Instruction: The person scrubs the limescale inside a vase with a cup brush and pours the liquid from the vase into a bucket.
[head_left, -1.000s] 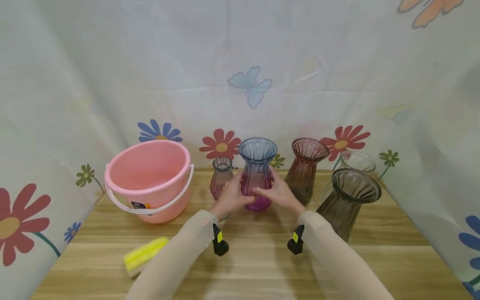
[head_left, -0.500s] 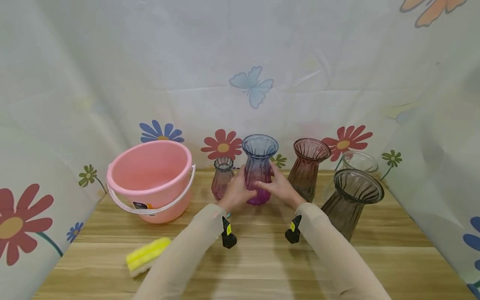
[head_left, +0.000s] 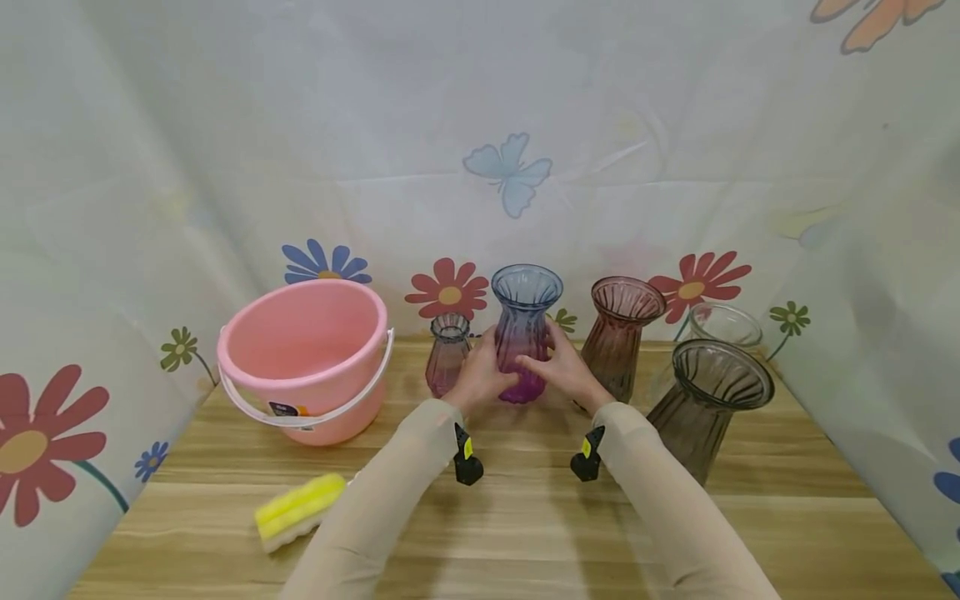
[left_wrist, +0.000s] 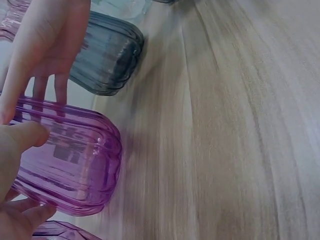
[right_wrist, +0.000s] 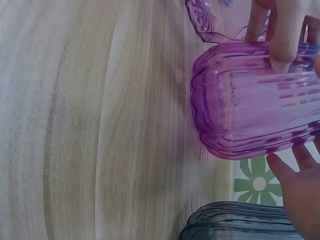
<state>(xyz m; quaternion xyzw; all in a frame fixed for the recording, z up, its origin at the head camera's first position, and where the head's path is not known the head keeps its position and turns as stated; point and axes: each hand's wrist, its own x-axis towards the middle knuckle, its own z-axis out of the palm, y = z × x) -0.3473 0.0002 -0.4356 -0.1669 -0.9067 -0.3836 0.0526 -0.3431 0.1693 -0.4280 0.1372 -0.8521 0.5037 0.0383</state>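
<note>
Both hands hold a ribbed glass vase (head_left: 522,333), blue at its flared rim and purple toward the base. My left hand (head_left: 480,379) grips its left side, and my right hand (head_left: 567,372) its right, thumbs at the front. The vase stands upright at the back of the table, its purple base (right_wrist: 225,100) right at the wood in the right wrist view. Left of it, partly behind my left hand, is a small pinkish vase (head_left: 447,358). A reddish-brown vase (head_left: 618,350) stands close to my right hand.
A pink bucket (head_left: 300,333) with a white handle stands at left. A yellow sponge (head_left: 300,508) lies in front of it on the wooden table (head_left: 525,533). At right are a dark grey vase (head_left: 697,433) and a clear one (head_left: 723,321). A patterned curtain (head_left: 375,167) hangs behind.
Both hands have moved the blue-purple vase away from me, back toward the curtain and slightly right. The head view has shifted a little; the other vases, bucket and sponge keep their places.
</note>
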